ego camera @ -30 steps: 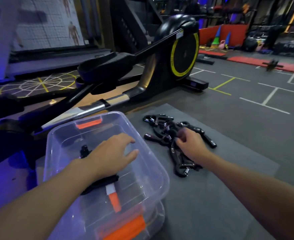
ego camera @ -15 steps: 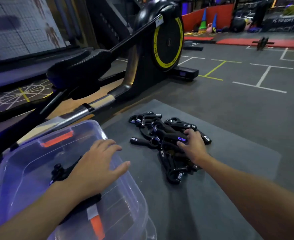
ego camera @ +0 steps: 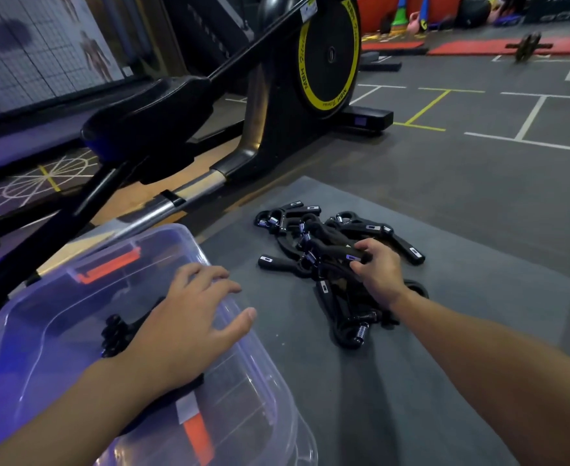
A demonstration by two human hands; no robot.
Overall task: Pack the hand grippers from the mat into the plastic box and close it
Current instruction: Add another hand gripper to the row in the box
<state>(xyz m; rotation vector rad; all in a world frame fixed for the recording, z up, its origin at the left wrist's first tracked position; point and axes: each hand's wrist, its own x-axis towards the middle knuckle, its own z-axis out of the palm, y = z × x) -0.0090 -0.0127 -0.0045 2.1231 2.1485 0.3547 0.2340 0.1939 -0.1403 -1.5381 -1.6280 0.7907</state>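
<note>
A tangled pile of black hand grippers (ego camera: 327, 240) with steel springs lies on the grey mat (ego camera: 411, 331). My right hand (ego camera: 377, 270) reaches into the pile, and its fingers curl round the handle of one black hand gripper (ego camera: 334, 248). To the left stands the clear plastic box (ego camera: 41, 317) with orange latches. One black hand gripper (ego camera: 119, 331) lies inside it, partly hidden by my arm. My left hand (ego camera: 189, 317) hovers over the box's right rim with fingers spread and holds nothing.
A black exercise machine (ego camera: 314, 82) with a yellow-ringed flywheel stands just behind the mat, and its long rail (ego camera: 162, 210) runs past the box. Grey gym floor with painted lines stretches to the right. Red mats and small gear lie far back.
My right hand has slid forward across the pile and closed its fingers round a gripper handle. My left hand stays over the box. The view has tilted down and closer.
</note>
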